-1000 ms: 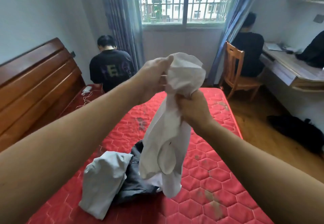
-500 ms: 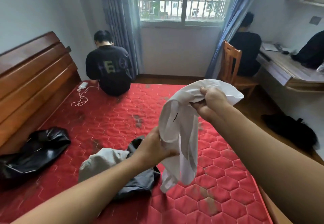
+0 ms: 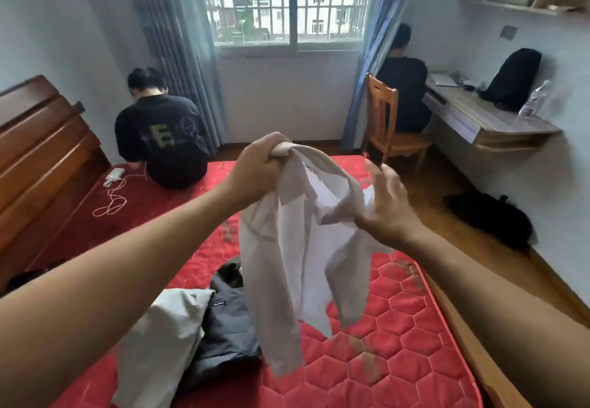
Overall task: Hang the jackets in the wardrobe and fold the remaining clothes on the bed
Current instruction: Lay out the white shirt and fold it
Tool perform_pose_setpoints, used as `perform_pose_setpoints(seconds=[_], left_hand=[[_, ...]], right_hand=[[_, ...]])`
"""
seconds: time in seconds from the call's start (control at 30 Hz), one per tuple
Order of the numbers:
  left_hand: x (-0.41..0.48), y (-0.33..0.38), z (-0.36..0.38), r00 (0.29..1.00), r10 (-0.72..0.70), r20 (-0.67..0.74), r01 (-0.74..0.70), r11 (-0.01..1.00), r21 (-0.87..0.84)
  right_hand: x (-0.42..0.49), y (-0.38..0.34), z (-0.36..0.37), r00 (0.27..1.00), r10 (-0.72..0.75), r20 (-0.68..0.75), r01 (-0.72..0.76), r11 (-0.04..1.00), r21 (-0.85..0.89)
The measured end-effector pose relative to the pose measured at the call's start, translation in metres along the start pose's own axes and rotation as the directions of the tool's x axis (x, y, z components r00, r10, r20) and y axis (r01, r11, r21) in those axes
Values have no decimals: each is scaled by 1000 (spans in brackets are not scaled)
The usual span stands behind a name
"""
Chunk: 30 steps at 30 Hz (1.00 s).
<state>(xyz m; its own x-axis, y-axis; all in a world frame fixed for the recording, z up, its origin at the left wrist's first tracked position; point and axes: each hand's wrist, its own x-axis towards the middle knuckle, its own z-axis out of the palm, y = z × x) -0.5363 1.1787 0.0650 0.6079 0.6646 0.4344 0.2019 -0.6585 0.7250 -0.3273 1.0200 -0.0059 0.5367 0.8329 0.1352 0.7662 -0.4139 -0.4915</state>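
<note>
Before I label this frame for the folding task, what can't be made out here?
Head view:
- white garment: bunched in the left hand and blurred, so its type is unclear.
- right hand: fingers blurred; whether it holds the cloth is unclear.
- dark garment: partly covered by the pale grey garment and the hanging white one.
- Wardrobe: out of frame.

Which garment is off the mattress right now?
The white shirt, gripped in the air by the left hand; the pale grey garment and the dark grey garment beside it lie on the red mattress.

Red bed (image 3: pixel 399 359); atop, grey garment (image 3: pixel 162 337), dark jacket (image 3: pixel 226 328)
</note>
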Motion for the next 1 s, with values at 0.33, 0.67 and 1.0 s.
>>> perform_pose_setpoints(seconds=[0.33, 0.67, 1.0], left_hand=[[4, 2, -55, 988, 72, 137, -112, 943, 312], [-29, -71, -85, 991, -113, 74, 67, 888, 454], [-29, -69, -88, 891, -25, 454, -183, 894, 409]], right_hand=[[13, -32, 15, 992, -120, -45, 126, 854, 505], [27, -37, -31, 914, -373, -159, 317, 901, -297], [27, 15, -76, 855, -468, 222, 508, 673, -537]])
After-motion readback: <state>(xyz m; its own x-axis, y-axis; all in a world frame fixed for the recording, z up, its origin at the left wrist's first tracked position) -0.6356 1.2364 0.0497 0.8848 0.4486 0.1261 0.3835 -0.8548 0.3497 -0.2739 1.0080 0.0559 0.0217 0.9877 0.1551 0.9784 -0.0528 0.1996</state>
